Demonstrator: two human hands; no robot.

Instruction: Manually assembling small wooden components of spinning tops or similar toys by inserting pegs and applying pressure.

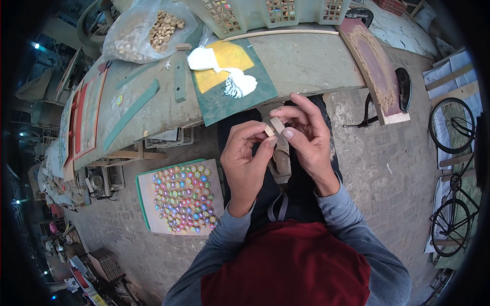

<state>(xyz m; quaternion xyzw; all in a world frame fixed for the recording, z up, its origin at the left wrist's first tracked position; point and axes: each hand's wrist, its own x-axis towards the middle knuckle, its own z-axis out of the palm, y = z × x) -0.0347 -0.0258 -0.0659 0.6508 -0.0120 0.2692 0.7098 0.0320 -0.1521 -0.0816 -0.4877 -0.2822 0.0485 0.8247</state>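
Observation:
Above my lap, my left hand [248,159] pinches a small pale wooden block [269,130] between thumb and fingertips. My right hand [309,136] grips another small wooden block [277,124] the same way, its upper fingers partly stretched out. The two blocks meet or nearly meet; whether they touch I cannot tell. Just beyond my hands, a dark green board [217,108] lies at the bench edge, bearing a yellow sheet [229,55] and white gloves [203,59].
The grey bench [306,61] carries a plastic bag of wooden pieces [166,30], a pale crate [255,15] and green strips [133,113]. A sawdust-covered board [372,66] juts out at right. Low at left, a tray [145,204] holds many colourful round pieces. Bicycle wheels [452,125] stand far right.

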